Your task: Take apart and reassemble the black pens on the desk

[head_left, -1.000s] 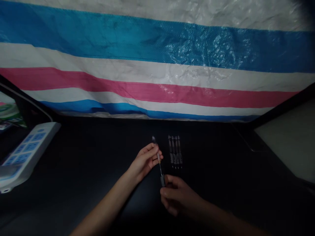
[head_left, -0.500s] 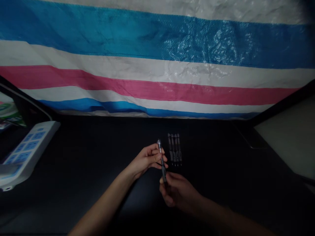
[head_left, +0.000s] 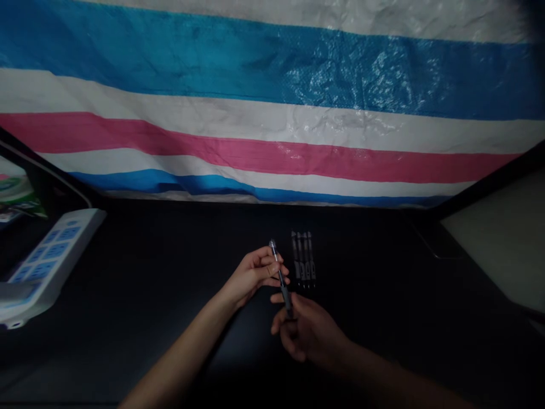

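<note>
A clear-barrelled pen with a dark grip section is held above the black tabletop, tilted, its top end leaning away to the left. My left hand is closed on the pen's upper barrel, thumb in front and fingers behind. Around the pen's lower, dark part is my right hand, its thumb against the right side and its fingers partly spread on the left and below. Just right of the hands, several similar pens lie side by side on the table, tips pointing toward me.
A white power strip with blue socket faces lies at the left edge. Behind the black table hangs a striped plastic sheet. A green and white package shows at far left, beyond a dark frame bar. Light is dim.
My right hand's fingers have loosened and spread around the pen's lower end. The pen's top end has tipped slightly left, while my left hand keeps its hold.
</note>
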